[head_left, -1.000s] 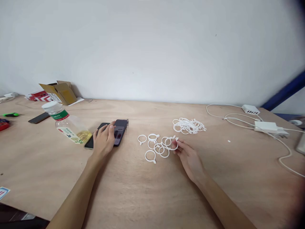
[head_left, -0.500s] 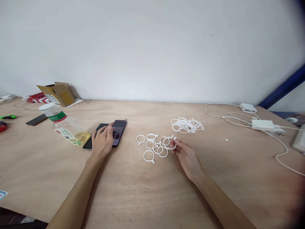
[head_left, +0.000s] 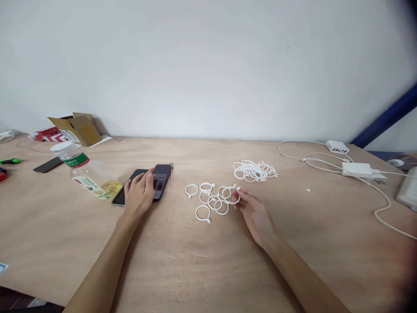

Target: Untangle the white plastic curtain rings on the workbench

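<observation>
- On the tabletop (head_left: 182,256), near its middle, the left hand (head_left: 138,195) is lying flat over a dark phone (head_left: 161,180), fingers loosely spread and gripping nothing; a second phone (head_left: 122,195) is sitting just beside it, partly under the palm.
- To the right, the right hand (head_left: 257,215) is resting on its side with the fingers lightly curled, the fingertips (head_left: 239,201) pinching the rim of one white ring (head_left: 232,195) at the edge of the loose rings (head_left: 208,200).
- As a judgement, the step in hand is picking a single ring out of the scattered group; the next move is calling for a clean pinch and lift so the overlapping neighbours are not dragging along.
- The rings are looking thin, white and plastic, each with a small tab, several overlapping, one lying apart towards the person.
- Farther back, a denser ring pile (head_left: 254,171) is lying well apart from the hand.
- A tipped bottle (head_left: 87,174) is lying left of the phones.
</observation>
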A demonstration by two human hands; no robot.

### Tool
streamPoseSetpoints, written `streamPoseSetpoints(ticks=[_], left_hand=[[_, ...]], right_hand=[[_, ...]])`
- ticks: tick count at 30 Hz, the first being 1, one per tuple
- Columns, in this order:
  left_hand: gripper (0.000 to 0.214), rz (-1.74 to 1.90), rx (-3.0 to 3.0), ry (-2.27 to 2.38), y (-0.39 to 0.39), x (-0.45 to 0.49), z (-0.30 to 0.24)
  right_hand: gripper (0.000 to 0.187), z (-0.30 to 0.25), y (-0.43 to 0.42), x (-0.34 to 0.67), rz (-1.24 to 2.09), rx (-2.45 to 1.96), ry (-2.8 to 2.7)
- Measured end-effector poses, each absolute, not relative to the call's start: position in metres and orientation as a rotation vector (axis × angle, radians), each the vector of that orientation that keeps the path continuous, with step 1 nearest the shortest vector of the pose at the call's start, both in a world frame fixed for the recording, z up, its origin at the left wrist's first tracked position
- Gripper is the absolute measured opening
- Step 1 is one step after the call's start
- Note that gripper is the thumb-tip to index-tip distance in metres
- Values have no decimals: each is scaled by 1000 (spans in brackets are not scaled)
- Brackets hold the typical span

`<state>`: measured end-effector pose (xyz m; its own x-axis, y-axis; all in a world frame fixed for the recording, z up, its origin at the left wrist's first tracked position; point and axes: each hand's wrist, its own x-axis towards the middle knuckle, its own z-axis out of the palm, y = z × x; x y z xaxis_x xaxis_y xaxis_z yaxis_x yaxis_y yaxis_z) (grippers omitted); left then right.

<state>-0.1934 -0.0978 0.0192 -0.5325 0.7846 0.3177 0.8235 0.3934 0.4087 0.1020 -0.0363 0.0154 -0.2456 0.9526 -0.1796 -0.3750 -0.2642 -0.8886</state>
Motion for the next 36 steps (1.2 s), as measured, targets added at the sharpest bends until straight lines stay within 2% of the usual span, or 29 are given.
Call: streamPoseSetpoints(ticks=[9,18,21,26,31,36], left_hand=[[46,-831,-1491,-2540,-98,-195,15],[31,-1250,-1280,-2018,-100,-175,33],[31,-1311,-1491,-1975,-100,-133,36],[59,-1235,-2250,-1937,-94,-46,27],[40,-1342,-2195,-1852,-82,-16,23],[40,-1357,-2090,-1729,-78,-22,17]], right_hand=[[18,15,-36,102,1707,-936,-899],[17,15,-35,101,1704,-927,-875],[17,17,-36,101,1721,-905,-864],[16,17,-36,103,1855,-795,-826],[13,15,-32,108,1909,-695,-745],[10,19,-33,108,1979,-663,-753]])
